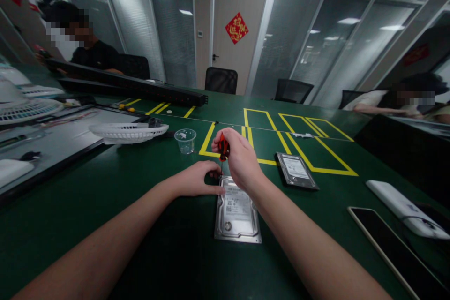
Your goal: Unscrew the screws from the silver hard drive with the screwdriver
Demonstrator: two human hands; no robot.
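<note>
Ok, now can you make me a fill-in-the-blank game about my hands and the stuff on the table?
1. The right hand grips a red and black screwdriver with its tip pointing ____.
2. The left hand touches one hard drive, and the other drive lies to the ____ of it.
3. The tape on the green table is ____.
4. The diamond-shaped sign on the door is mostly ____.

Missing words: down; right; yellow; red.

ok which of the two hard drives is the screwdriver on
The nearer hard drive, between both hands; the other lies untouched to the right.
</note>
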